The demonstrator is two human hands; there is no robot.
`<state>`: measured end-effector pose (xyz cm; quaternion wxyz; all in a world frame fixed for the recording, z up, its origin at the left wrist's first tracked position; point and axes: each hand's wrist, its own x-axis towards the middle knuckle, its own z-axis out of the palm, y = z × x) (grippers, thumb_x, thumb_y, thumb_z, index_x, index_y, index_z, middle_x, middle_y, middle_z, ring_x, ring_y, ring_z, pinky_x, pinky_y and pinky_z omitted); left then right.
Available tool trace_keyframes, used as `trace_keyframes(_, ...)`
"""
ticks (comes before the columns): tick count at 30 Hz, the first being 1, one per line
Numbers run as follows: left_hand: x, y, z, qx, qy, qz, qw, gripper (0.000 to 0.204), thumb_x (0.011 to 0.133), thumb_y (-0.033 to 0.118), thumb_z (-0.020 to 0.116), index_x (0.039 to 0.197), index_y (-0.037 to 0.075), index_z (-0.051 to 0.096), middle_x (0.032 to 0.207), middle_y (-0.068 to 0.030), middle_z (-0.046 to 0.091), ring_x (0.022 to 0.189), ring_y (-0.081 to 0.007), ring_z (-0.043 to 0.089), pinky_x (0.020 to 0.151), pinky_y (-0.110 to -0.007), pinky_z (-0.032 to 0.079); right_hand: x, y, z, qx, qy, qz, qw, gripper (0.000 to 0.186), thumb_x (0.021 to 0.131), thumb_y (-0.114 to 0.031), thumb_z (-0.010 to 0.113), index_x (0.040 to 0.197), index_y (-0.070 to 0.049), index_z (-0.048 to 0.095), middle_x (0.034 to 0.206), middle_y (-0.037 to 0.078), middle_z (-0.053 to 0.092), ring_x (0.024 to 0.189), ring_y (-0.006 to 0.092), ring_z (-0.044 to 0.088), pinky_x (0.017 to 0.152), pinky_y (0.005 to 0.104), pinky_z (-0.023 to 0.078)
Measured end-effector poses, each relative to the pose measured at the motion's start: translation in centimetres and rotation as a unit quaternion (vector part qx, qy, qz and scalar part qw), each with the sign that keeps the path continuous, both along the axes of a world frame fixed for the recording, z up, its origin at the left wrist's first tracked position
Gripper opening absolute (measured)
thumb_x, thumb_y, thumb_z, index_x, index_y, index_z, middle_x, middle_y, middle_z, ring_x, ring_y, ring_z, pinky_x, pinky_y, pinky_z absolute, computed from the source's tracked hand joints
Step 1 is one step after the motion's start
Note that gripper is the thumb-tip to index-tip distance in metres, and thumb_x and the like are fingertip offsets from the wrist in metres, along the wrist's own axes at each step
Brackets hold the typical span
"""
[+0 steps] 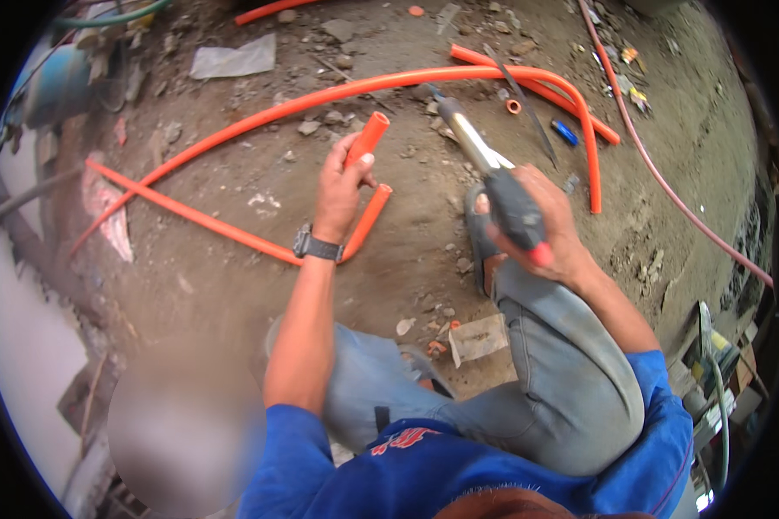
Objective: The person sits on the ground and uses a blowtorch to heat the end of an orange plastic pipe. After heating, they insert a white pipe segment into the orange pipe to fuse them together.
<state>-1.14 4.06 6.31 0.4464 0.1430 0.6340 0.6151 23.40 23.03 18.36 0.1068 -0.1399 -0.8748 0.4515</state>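
Note:
My left hand [337, 195] is closed around a short orange plastic pipe piece [370, 134], its open end tilted up and away. Behind that wrist, which wears a dark watch, a bent orange pipe [203, 216] lies on the ground. My right hand [552, 212] grips the black handle of a torch-like tool [469, 137] with a metal barrel and a red rear end. The tool's narrow tip points up and left, overlapping a long curved orange pipe [320, 93] in view. Whether tip and pipe touch, I cannot tell.
Another orange pipe [563, 99], a small pipe ring [513, 106], a thin dark strip [528, 108] and a blue lighter-like object [565, 131] lie far right. A pinkish hose [636, 147] runs along the right. Stones, scraps and clear plastic [232, 59] litter the dirt.

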Motion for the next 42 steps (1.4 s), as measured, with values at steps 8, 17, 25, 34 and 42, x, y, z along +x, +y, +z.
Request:
trace_keyframes(8,-0.4,-2.3,6.9,0.142,-0.178,0.105,0.968,0.045,0.111,0.047,0.039,0.104,0.008,0.059,0.067,0.0021,0.041,0.056,-0.0091,0.032,0.053,-0.029,0.031,-2.0,-2.1,3.7,-0.387,-0.015,-0.035,0.921,0.027,0.079,-0.018,0.086,0.095,-0.003,0.070,0.088,0.003,0.068,0.082,0.0121,0.064,0.075,0.0304,0.052)
trace_keyframes(17,0.1,-2.4,7.8,0.178,-0.192,0.121,0.958,0.039,0.109,0.039,0.040,0.082,0.012,0.044,0.060,0.0001,0.036,0.051,-0.0109,0.029,0.047,-0.030,0.028,-2.6,-2.3,4.1,-0.382,-0.072,-0.009,0.922,0.024,0.080,-0.018,0.085,0.091,-0.002,0.071,0.085,0.004,0.069,0.080,0.0142,0.063,0.074,0.0323,0.052)
trace_keyframes(25,0.4,-2.0,8.7,0.168,-0.227,0.120,0.952,0.042,0.110,0.040,0.036,0.082,0.010,0.045,0.062,-0.0011,0.038,0.052,-0.0109,0.029,0.048,-0.029,0.030,-3.4,-2.5,4.5,-0.414,-0.109,-0.011,0.904,0.030,0.081,-0.024,0.085,0.096,-0.002,0.071,0.084,0.003,0.068,0.078,0.0127,0.062,0.072,0.0308,0.051)
trace_keyframes(34,0.2,-2.6,7.4,0.188,-0.223,0.109,0.950,0.034,0.109,0.039,0.041,0.088,0.012,0.047,0.065,-0.0007,0.040,0.054,-0.0102,0.032,0.050,-0.029,0.032,-2.9,-2.8,5.1,-0.455,-0.117,-0.019,0.882,0.027,0.081,-0.020,0.086,0.094,-0.002,0.071,0.090,0.005,0.070,0.083,0.0151,0.064,0.078,0.0325,0.053)
trace_keyframes(42,0.1,-2.1,7.6,0.198,-0.219,0.101,0.950,0.035,0.109,0.037,0.039,0.088,0.011,0.047,0.067,0.0005,0.042,0.056,-0.0081,0.032,0.052,-0.027,0.032,-2.9,-2.5,5.5,-0.414,-0.107,0.005,0.904,0.027,0.081,-0.020,0.086,0.095,-0.002,0.071,0.087,0.004,0.069,0.080,0.0135,0.064,0.074,0.0318,0.053)
